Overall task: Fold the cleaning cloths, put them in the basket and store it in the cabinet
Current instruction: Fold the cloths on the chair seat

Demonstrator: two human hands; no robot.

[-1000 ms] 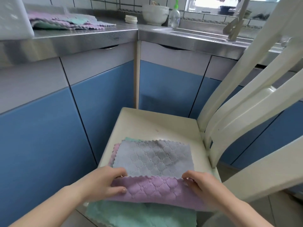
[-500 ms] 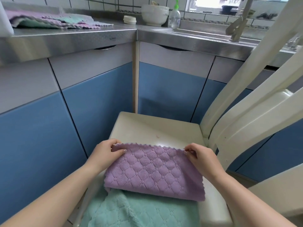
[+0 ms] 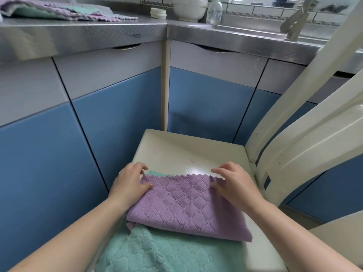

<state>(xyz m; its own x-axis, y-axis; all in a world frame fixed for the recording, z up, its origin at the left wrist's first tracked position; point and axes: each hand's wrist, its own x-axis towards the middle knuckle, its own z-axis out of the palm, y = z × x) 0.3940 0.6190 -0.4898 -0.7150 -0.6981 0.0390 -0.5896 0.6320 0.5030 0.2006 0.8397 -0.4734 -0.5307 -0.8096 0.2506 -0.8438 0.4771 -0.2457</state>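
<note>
A purple quilted cloth (image 3: pixel 186 205), folded in half, lies on the seat of a cream chair (image 3: pixel 188 150). Under it lies a mint-green cloth (image 3: pixel 157 252) that hangs over the near seat edge; a green corner shows at the far left. My left hand (image 3: pixel 130 181) rests on the purple cloth's far left corner, thumb on top and fingers over the edge. My right hand (image 3: pixel 233 180) touches the far right corner with loosely bent fingers. A pile of several more cloths (image 3: pixel 55 9) lies on the steel counter at the top left.
Blue cabinet doors (image 3: pixel 117 118) stand behind the chair under a steel counter (image 3: pixel 88 30). The chair's back (image 3: pixel 306 122) rises at the right. A white bowl (image 3: pixel 189 8), a small round lid (image 3: pixel 158 13) and a bottle (image 3: pixel 215 10) stand near the sink.
Both hands carried the purple cloth's near edge away from me and laid it over the far edge, covering the grey cloth. The fingers have loosened at the far corners.
</note>
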